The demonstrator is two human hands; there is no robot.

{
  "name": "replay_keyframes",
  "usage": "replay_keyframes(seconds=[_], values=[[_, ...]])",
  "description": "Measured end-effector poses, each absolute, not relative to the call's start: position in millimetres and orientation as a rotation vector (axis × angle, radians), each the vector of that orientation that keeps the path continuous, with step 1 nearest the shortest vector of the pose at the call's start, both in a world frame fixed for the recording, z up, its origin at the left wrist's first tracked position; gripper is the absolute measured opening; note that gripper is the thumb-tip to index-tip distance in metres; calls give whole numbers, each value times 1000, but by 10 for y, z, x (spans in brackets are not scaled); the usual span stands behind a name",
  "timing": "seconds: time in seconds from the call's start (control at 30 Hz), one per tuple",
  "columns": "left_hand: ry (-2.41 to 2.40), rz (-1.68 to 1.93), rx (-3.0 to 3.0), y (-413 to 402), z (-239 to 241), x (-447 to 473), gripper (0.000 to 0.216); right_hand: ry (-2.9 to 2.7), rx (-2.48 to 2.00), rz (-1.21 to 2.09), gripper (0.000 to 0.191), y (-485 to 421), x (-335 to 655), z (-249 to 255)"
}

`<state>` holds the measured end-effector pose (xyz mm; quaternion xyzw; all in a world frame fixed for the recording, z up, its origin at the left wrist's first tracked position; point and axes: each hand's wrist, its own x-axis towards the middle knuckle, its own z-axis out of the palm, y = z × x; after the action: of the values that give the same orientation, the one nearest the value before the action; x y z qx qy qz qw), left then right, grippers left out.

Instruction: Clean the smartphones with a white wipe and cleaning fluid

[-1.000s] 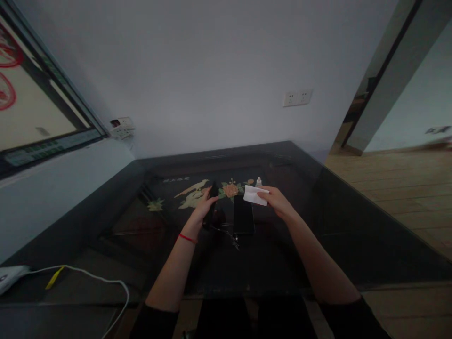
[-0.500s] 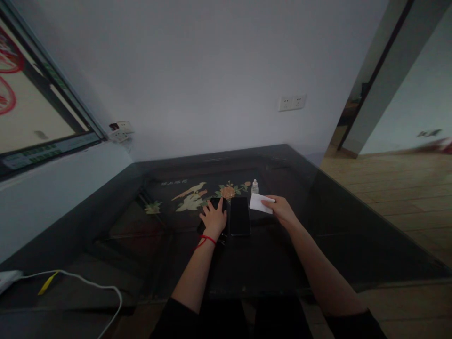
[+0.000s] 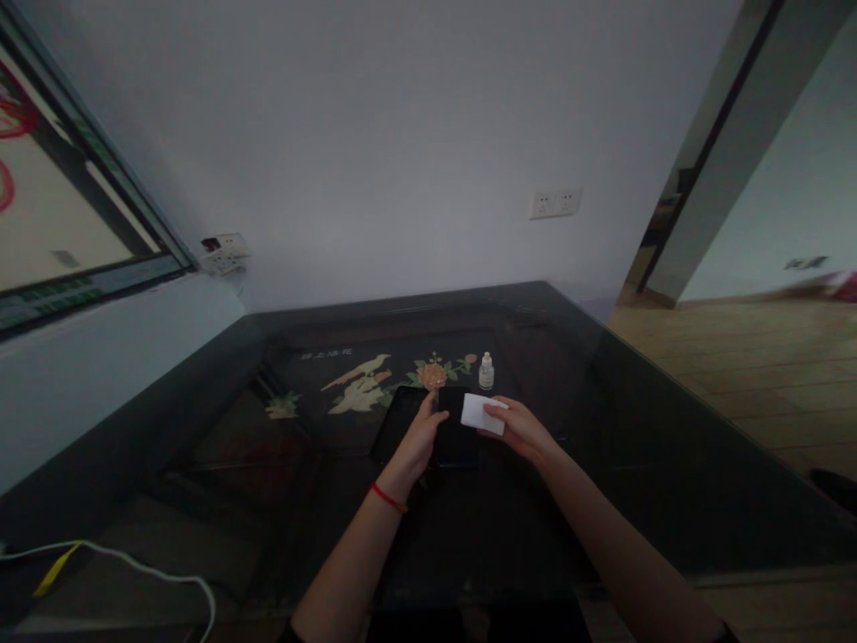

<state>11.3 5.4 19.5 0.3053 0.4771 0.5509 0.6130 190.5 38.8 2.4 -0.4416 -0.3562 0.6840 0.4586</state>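
Observation:
My left hand is at the left edge of a black phone, its thumb over the dark screen and its fingers along the side, partly hidden. My right hand pinches a folded white wipe between thumb and fingers, over the phone's upper right part. Left of that phone, partly behind my left hand, lies a second flat black object, perhaps a phone or case. A small clear dropper bottle with a white cap stands upright just beyond the wipe.
The dark glossy table bears an inlaid bird-and-flower picture. A white cable with a yellow tag runs across the near left corner. Behind the table rises a wall with a double socket.
My left hand has moved from flat on the left black object to the phone's left edge. My right hand has brought the white wipe leftward over the phone, uncovering the bottle.

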Motion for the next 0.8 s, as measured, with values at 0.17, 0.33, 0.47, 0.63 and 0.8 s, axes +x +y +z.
replay_keyframes(seconds=[0.17,0.33,0.47,0.63,0.8], values=[[1147,1279,529,126,138,47,45,-798,-1067,1702,16,375,1874,-31],[1024,1265,580,86,197,106,46,-799,-1005,1677,23,304,1805,36],[820,1224,477,8,292,131,64,-814,-909,1645,31,262,1776,149],[592,1081,386,-35,372,97,56,-1058,-1048,1278,28,278,1969,336],[508,990,440,-115,437,153,56,-1449,-1082,497,31,257,2035,468]])
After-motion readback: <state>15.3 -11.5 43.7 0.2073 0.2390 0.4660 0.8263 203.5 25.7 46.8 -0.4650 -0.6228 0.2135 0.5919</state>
